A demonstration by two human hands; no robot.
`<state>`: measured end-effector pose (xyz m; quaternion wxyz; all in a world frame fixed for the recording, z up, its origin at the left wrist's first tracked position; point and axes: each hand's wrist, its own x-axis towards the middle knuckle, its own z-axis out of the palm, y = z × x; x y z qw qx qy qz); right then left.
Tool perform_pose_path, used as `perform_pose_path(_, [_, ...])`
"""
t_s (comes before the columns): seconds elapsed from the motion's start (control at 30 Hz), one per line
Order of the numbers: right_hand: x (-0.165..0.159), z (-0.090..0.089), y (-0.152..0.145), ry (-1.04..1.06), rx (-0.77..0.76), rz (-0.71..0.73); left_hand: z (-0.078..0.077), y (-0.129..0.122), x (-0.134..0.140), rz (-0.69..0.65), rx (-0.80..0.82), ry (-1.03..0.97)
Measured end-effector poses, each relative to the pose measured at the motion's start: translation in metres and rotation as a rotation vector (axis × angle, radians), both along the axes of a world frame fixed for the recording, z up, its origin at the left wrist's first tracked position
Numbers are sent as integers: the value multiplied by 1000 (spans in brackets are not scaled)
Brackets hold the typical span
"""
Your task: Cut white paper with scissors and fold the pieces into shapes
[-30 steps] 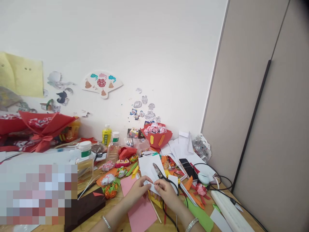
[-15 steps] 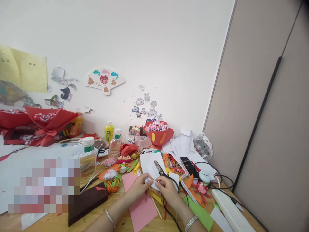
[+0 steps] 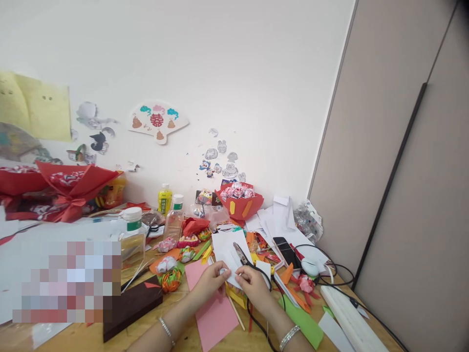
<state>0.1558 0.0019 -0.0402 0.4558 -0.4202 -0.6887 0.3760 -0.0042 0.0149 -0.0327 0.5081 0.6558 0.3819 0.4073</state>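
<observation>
Above the middle of the cluttered table, my left hand [image 3: 214, 282] is closed, thumb against fingers, with a small bit of white paper [image 3: 223, 272] showing at the fingertips. My right hand [image 3: 253, 286] pinches another tiny white bit [image 3: 240, 275], which looks like paper. A narrow gap separates the fingertips. Behind them lies a white sheet [image 3: 224, 244] with a metal-tipped, black-handled tool [image 3: 240, 254], perhaps scissors, across it. Pink paper [image 3: 216, 320] and a thin stick [image 3: 236, 314] lie beneath and beside my left hand. Green paper [image 3: 302, 322] is under my right forearm.
Crumpled paper flowers [image 3: 171, 280] lie left of my hands, near a dark box [image 3: 134, 308] and clear bottles [image 3: 132, 244]. To the right are a phone [image 3: 286, 252], a mouse [image 3: 309, 267], black cables and a white power strip [image 3: 348, 318]. A red bouquet [image 3: 240, 203] stands against the wall.
The white paper stretched between both hands no longer spans them. My fingertips have drawn slightly apart, with small white bits at each hand. The things on the table look unmoved.
</observation>
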Motion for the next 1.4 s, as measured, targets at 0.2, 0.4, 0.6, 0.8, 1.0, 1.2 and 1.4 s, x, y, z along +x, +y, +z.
perform_pose_path(0.2, [0, 1, -2, -60, 39, 66, 1, -5, 1, -21, 16, 7])
perform_pose_path(0.4, [0, 5, -4, -49, 22, 76, 7, -10, 2, -14, 39, -12])
perform_pose_path(0.6, [3, 4, -4, -68, -21, 121, 7, -5, 1, 33, 44, -17])
perform_pose_path(0.8, [5, 2, 1, -49, -15, 94, 4, -2, -1, 41, 16, -11])
perform_pose_path(1.0, [5, 5, 1, -66, 17, 71, 2, 3, -3, 66, 13, -17])
perform_pose_path(1.2, [12, 4, 6, -57, 7, 35, 4, 7, -8, 112, 34, -92])
perform_pose_path(1.4, [11, 7, 3, -78, 28, -1, 7, 4, -8, 110, 22, -93])
